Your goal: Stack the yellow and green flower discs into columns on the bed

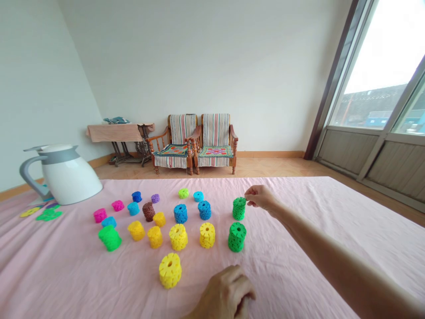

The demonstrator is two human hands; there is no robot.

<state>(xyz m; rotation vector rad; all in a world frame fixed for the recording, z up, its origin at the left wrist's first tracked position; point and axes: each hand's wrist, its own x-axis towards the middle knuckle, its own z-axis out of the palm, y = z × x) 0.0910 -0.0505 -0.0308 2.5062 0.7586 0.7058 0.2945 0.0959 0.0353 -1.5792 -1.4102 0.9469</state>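
My right hand (261,198) reaches in from the right, its thumb and fingers pinched at the top edge of the rear stack of green slotted discs (238,211). The fingertips meet the rim of the uppermost green disc. Nearer to me stands a second green stack (237,239), upright. My left hand (229,290) rests on the cloth at the bottom, its fingers curled in; their inside is hidden. To its left is a yellow stack (170,272), with two more yellow stacks, one at left (178,239) and one at right (207,237), farther back.
Two blue stacks, one (180,215) left of the other (204,211), stand behind the yellow ones. More coloured stacks, including a tilted bright green one (110,239) and a brown one (148,212), cluster left. A white jug (71,177) and loose discs (49,215) lie far left on the pink cloth (299,266).
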